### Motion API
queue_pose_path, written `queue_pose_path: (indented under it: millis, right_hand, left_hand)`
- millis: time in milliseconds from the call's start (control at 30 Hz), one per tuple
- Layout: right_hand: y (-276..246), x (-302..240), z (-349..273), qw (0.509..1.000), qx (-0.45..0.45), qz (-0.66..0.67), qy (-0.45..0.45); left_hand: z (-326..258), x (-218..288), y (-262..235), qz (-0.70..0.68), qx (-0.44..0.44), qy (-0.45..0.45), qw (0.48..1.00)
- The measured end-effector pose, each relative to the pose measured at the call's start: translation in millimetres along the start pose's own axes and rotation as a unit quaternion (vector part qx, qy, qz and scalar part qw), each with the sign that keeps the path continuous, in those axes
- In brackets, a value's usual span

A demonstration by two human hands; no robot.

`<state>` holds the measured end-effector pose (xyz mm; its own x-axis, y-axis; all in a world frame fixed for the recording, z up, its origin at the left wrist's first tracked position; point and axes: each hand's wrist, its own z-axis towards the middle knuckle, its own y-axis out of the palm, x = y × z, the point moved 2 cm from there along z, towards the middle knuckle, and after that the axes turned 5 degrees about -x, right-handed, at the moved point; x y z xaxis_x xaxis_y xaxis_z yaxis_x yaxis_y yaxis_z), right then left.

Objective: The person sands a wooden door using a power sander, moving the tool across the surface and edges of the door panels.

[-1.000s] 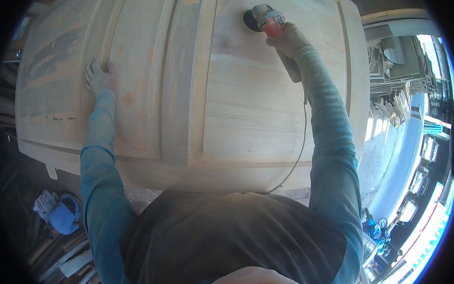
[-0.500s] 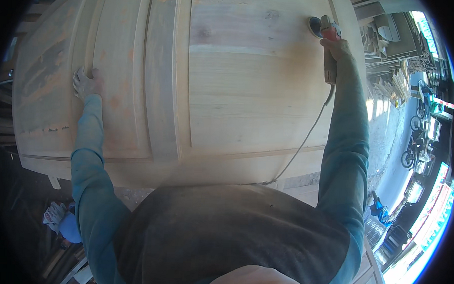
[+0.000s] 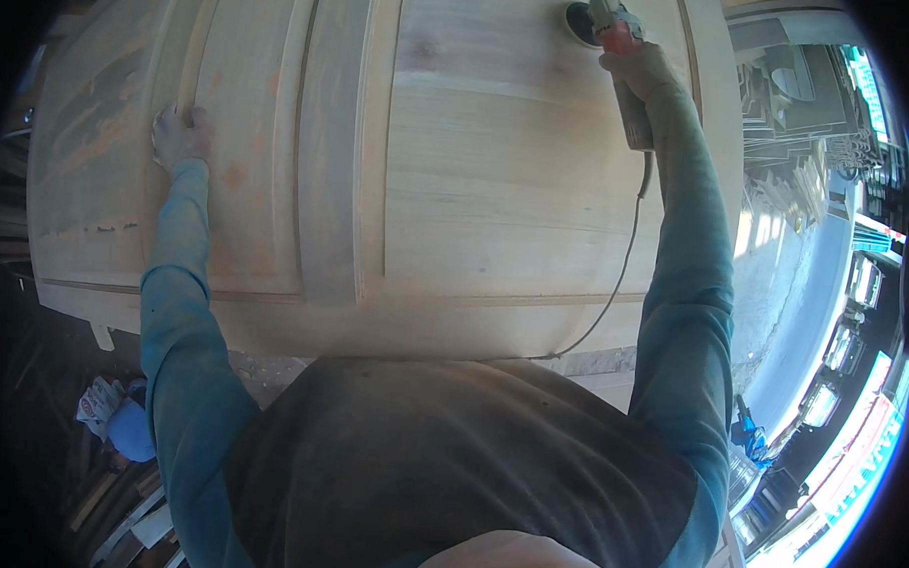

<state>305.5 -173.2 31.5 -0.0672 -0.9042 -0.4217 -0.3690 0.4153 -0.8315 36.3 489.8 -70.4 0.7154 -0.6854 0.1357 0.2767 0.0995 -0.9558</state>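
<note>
Nearest me, the cord (image 3: 615, 280) hangs off the near edge of the door (image 3: 498, 185), a pale wooden panel lying flat in front of my chest. My left hand (image 3: 179, 134) rests on its left panel, fingers spread and pressed against a raised moulding, gripping nothing. Farther out, my right hand (image 3: 637, 70) is wrapped tight round the sander (image 3: 608, 34), whose disc sits on the door's far right corner. Timber stacks (image 3: 800, 136) lie beyond, to the right.
</note>
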Motion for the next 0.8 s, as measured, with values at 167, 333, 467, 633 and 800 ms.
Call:
queue_pose_path:
  millis: [167, 333, 467, 633, 800]
  right_hand:
    - [24, -62, -38, 0.997, -0.053, -0.030, -0.048]
    - [-20, 43, 42, 0.996, 0.022, 0.065, 0.054]
    - [-5, -49, -2, 0.998, -0.015, -0.045, -0.035]
    - [56, -143, -67, 0.986, -0.093, -0.073, -0.118]
    - [44, -93, -82, 0.993, -0.052, -0.039, -0.099]
  left_hand:
    - [-4, -8, -2, -0.008, 0.007, 0.007, 1.000]
    - [1, 7, 4, 0.004, 0.023, 0.013, 1.000]
    - [-4, -1, -1, 0.020, 0.012, -0.001, 1.000]
    - [-4, -1, -6, -0.012, -0.004, 0.003, 1.000]
    - [1, -10, 0, -0.012, 0.002, 0.011, 1.000]
